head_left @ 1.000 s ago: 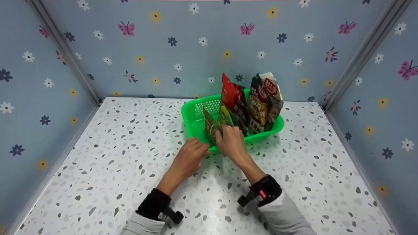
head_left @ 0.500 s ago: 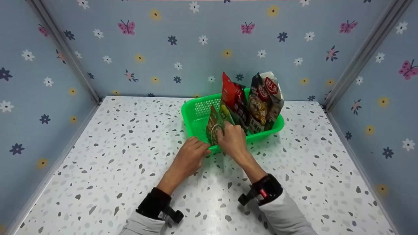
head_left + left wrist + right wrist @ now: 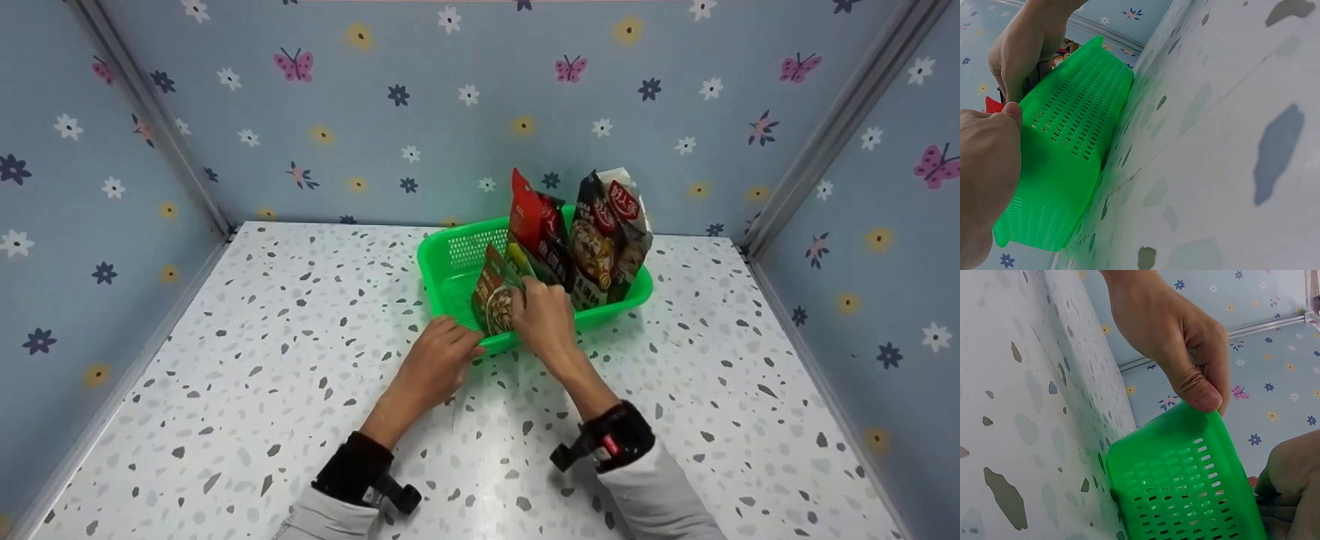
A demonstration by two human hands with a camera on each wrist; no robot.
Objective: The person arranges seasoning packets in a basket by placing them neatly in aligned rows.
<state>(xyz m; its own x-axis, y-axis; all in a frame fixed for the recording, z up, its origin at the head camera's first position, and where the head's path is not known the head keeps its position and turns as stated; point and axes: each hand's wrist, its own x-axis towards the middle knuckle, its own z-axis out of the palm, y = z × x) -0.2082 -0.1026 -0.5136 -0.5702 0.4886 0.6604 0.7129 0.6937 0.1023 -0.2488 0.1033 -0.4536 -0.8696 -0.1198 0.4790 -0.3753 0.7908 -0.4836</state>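
My left hand (image 3: 439, 356) grips the near rim of a green plastic basket (image 3: 442, 255); in the left wrist view its thumb (image 3: 1013, 109) lies over the rim. My right hand (image 3: 544, 319) reaches over the same rim, with curled fingers at the right edge of a brown food packet (image 3: 491, 296); some fingertips are hidden. That packet leans inside the basket, its printed front partly showing. Just behind it a green and yellow packet (image 3: 517, 259) is partly covered by the right hand. From the right wrist side, the left hand (image 3: 1174, 349) shows pinching the basket's rim.
A red packet (image 3: 527, 214) and a dark food packet (image 3: 591, 247) stand upright in the basket's right part, with a white-topped packet (image 3: 628, 202) beside them. The speckled tabletop (image 3: 300, 300) meets a flowered back wall (image 3: 337, 112), and similar panels stand on both sides.
My right hand has shifted slightly to the right. The brown packet has turned from nearly edge-on to show more of its front, its top moving right. My left hand stays on the rim.
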